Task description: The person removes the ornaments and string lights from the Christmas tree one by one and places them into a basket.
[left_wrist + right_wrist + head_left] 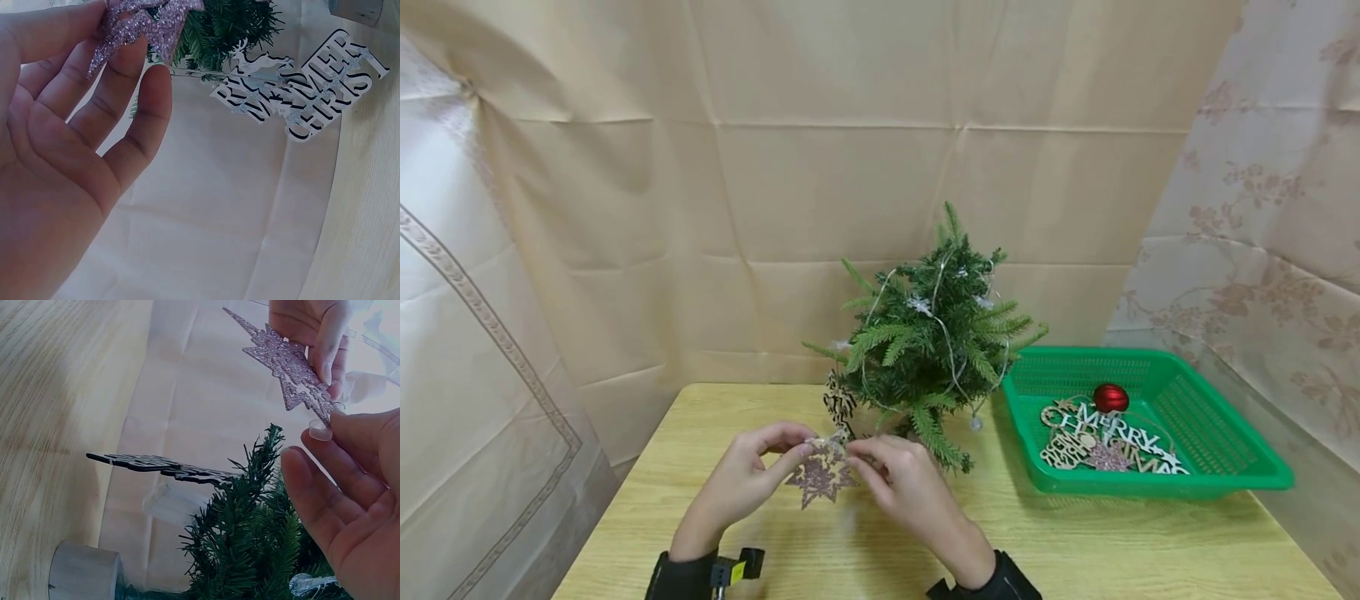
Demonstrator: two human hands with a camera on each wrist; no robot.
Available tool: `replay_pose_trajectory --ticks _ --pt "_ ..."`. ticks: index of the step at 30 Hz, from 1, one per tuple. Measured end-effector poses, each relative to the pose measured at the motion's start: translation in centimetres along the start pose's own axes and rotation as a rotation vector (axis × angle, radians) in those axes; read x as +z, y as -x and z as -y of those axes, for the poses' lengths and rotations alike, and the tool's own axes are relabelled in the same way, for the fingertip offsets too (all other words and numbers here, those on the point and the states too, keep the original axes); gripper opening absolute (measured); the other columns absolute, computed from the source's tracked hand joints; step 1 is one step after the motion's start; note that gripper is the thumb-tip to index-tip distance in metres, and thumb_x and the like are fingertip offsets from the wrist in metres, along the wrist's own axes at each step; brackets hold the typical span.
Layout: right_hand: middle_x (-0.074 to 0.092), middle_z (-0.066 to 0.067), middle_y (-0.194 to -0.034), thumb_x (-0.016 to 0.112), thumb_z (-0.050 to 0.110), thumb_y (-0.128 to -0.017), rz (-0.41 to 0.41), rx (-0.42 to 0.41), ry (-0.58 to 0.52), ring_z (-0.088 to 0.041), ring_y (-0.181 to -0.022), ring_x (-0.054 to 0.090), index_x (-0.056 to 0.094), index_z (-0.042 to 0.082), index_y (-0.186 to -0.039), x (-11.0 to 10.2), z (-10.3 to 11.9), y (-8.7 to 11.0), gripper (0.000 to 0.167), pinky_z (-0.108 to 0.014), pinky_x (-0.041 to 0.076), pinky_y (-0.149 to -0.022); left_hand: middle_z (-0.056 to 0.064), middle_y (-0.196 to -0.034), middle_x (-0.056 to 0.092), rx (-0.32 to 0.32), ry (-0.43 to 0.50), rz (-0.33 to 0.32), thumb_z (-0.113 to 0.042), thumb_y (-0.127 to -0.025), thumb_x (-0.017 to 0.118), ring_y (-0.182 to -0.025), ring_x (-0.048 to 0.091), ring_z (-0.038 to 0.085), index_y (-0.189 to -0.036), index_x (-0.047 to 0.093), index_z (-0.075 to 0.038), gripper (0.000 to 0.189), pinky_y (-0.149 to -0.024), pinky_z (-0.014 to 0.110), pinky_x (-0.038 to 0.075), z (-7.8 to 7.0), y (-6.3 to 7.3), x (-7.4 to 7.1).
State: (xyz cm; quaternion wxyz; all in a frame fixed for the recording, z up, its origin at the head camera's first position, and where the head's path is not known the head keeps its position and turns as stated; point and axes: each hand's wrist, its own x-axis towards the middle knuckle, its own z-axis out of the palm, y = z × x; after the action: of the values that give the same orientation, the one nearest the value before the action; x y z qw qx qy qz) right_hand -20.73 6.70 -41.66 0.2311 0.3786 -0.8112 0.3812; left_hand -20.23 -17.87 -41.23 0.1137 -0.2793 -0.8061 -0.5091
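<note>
A glittery pink star ornament (pixel 822 482) is held between both hands in front of the tree. My left hand (pixel 747 468) pinches its upper left side between thumb and fingers. On the other side, my right hand (pixel 917 490) pinches the star at its upper right edge; the right wrist view shows thumb and forefinger at a tip of the star (pixel 281 359). Just behind stands a small green Christmas tree (pixel 925 350) strung with a thin light wire. From its left side hangs a black-edged Merry Christmas sign (pixel 312 90) with a reindeer on top.
At the right of the wooden table (pixel 640 517) sits a green plastic basket (pixel 1247 454). Inside lie a red ball (pixel 1110 398), white Merry Christmas lettering (pixel 1123 433), wooden ornaments (pixel 1066 448) and another pink glitter ornament (pixel 1107 457). A beige cloth (pixel 820 192) hangs behind.
</note>
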Motion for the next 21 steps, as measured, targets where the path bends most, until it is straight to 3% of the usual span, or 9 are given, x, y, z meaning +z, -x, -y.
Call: replay_pose_trajectory --ticks 21 --pt "0.075 -0.005 -0.094 0.080 0.004 -0.086 0.047 0.008 -0.061 -0.004 -0.073 0.067 0.077 0.005 -0.100 -0.8 1.1 0.0 0.015 -0.008 0.051 -0.063 -0.006 -0.100 0.074 0.055 -0.004 -0.001 -0.009 -0.098 0.068 -0.089 0.070 0.014 -0.108 0.073 -0.017 0.013 -0.077 0.032 0.059 -0.8 0.2 -0.2"
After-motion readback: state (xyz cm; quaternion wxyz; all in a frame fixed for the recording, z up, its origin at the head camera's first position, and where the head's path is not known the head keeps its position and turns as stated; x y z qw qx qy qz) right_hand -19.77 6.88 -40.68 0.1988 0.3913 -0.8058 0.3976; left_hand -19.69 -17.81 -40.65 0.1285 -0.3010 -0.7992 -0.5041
